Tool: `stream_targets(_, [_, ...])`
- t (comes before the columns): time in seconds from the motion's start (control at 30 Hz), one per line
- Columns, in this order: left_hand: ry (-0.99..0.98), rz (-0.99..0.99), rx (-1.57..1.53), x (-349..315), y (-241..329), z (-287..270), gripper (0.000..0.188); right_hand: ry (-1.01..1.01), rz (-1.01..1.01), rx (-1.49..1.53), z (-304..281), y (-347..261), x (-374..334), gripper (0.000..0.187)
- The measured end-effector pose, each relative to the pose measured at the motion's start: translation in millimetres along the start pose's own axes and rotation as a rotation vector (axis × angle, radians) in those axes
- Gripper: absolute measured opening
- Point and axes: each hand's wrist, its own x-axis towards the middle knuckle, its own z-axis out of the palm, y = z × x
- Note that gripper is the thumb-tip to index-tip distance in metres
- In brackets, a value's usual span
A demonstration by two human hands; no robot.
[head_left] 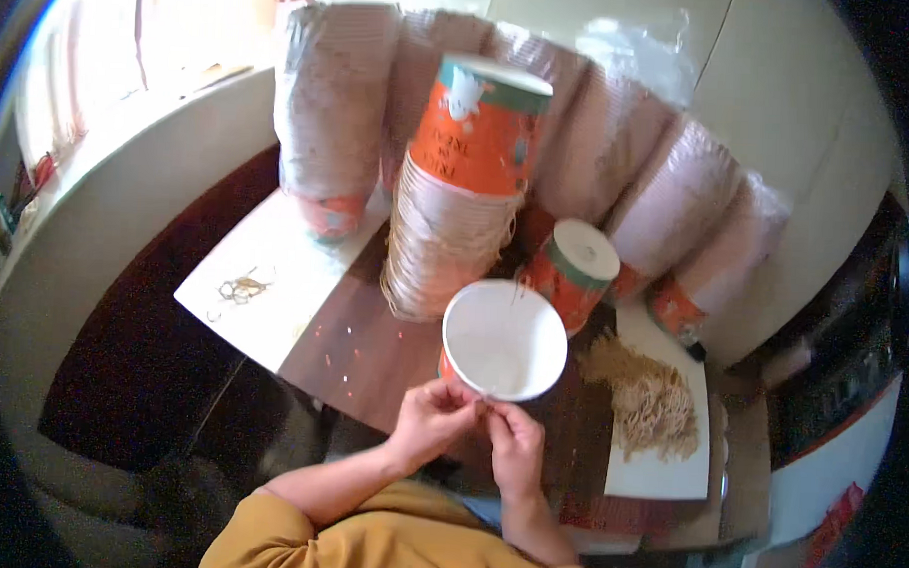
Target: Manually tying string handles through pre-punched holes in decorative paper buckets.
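Note:
A paper bucket [505,338], white inside and orange outside, tilts its open mouth toward me at the table's front. At its near rim my left hand [432,423] and my right hand [515,444] come together, fingertips pinched and almost touching. Whatever sits between them is too small to make out; part of it may be the rim itself. Just behind stands a tall stack of nested buckets [448,246], upside down, with thin cords hanging along its sides. An orange bucket with a green band [485,125] tops that stack.
Another upturned orange bucket [586,251] stands right of the stack. Tan cords [655,411] lie heaped on a white board at the right. A few loose cords [242,289] rest on the left white board. Several plastic-wrapped bucket stacks [336,100] line the back.

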Motion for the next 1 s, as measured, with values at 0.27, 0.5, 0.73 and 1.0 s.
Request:
stream_targets(0.27, [0.012, -0.106, -0.205, 8, 2, -9, 0.010, -0.025, 0.515, 1.057, 21, 5, 3, 0.021])
stream_targets(0.5, [-0.017, -0.017, -0.124, 3, 1, -10, 0.010, -0.078, 0.526, 1.132, 22, 10, 4, 0.022])
stream_targets(0.73, [0.044, 0.127, 0.180, -1, 10, -2, 0.007, -0.151, 0.551, 1.089, 16, 8, 5, 0.028])
stream_targets(1.0, [0.088, 0.243, 0.404, 2, 7, -1, 0.010, -0.111, 0.530, 1.086, 14, -2, 11, 0.022])
